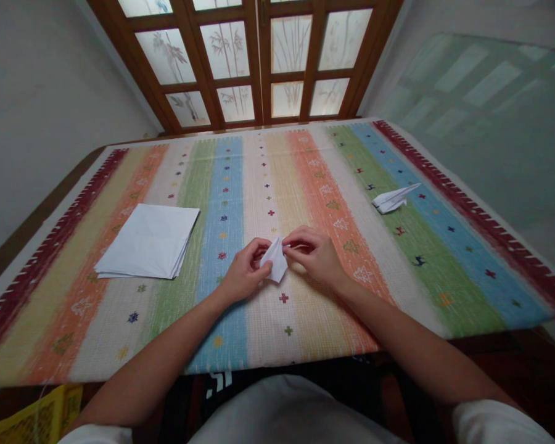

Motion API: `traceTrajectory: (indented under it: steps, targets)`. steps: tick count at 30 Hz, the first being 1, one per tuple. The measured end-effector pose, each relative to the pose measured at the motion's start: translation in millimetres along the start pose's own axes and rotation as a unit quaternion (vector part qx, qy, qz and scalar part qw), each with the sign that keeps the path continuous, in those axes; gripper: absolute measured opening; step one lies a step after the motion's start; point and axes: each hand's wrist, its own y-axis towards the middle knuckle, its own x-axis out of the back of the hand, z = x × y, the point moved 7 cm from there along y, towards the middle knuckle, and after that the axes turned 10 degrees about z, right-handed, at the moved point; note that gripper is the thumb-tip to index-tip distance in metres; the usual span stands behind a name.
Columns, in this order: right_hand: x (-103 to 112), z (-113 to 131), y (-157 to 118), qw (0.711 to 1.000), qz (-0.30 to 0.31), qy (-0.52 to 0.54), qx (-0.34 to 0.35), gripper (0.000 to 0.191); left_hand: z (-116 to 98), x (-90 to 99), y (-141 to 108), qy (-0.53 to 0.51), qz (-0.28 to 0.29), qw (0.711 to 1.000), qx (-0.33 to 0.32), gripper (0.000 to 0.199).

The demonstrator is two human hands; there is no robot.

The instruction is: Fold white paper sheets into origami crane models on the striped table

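Note:
Between my two hands, above the middle of the striped tablecloth, is a small folded piece of white paper [274,261] with a pointed top. My left hand [246,269] pinches its left side, thumb in front. At its upper right edge, the thumb and fingertips of my right hand [315,253] close on the paper. The folds under my fingertips are partly hidden. A stack of white paper sheets [148,240] lies to the left of my left hand. Farther off on the right rests a folded white paper plane [392,198], its narrow tip toward the upper right.
The striped tablecloth [217,308] covers the table, whose front edge runs close to my body. Wooden doors with glass panes [259,61] stand behind the far edge. A yellow plastic basket [32,416] sits below the table at lower left. Walls rise on both sides.

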Motion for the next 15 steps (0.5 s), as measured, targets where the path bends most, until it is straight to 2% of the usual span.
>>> traceTrajectory:
  steps: [9,15]
  targets:
    - [2.5,2.8,0.3,1.000,-0.015,-0.013,0.018,0.005,1.5,3.9,0.4,-0.005,-0.018,1.000,-0.002,0.025]
    - [-0.1,-0.4,0.9,1.000,0.018,-0.009,0.005,0.010,-2.6,4.9,-1.7,0.060,-0.025,0.998,-0.011,0.022]
